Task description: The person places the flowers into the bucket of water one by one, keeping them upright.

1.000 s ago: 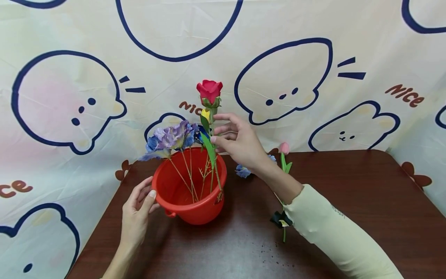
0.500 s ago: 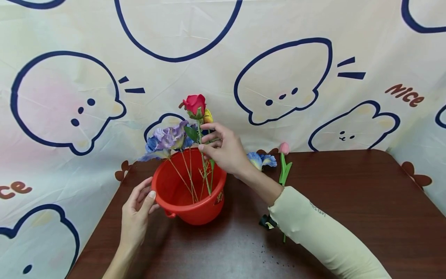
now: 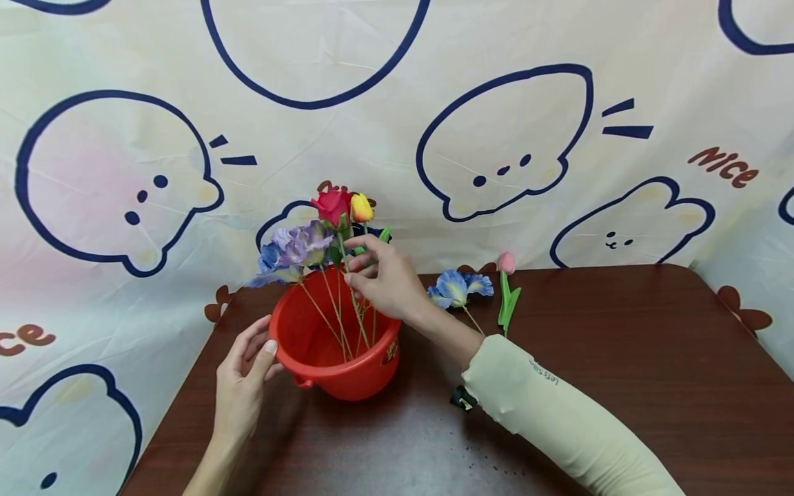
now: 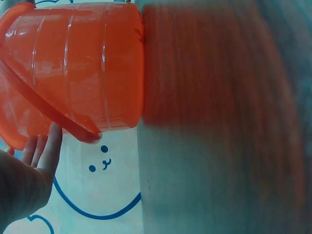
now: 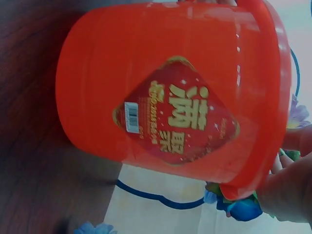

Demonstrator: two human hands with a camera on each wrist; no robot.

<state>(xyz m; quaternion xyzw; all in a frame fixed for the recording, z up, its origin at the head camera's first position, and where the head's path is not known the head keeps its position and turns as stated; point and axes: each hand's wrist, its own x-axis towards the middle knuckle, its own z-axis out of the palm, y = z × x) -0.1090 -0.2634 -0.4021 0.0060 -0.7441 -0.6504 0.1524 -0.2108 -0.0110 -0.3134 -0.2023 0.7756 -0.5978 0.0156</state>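
Note:
My right hand (image 3: pixel 386 281) pinches the stem of a red rose (image 3: pixel 332 206), and the stem's lower end is inside the red bucket (image 3: pixel 347 382). My left hand (image 3: pixel 245 375) touches the bucket's left side by the rim. In the left wrist view its fingers (image 4: pixel 48 153) lie fairly straight against the bucket wall, near the handle (image 4: pixel 44 105). Purple-blue flowers (image 3: pixel 298 246) and a yellow-red tulip (image 3: pixel 362 207) also stand in the bucket. The right wrist view shows the bucket's diamond label (image 5: pixel 178 112), with the right hand (image 5: pixel 290 187) beyond the rim, partly cut off.
On the brown table (image 3: pixel 620 344), right of the bucket, lie a blue iris-like flower (image 3: pixel 460 286) and a pink tulip (image 3: pixel 506 264). The sleeve hides part of their stems. Dark specks (image 3: pixel 490 461) dot the near tabletop. A printed cloth (image 3: pixel 347 62) hangs behind.
My right hand has moved left and down with the red rose, whose head now sits lower, beside the purple-blue flowers. The yellow-red tulip shows more fully. My left hand and the bucket have stayed put.

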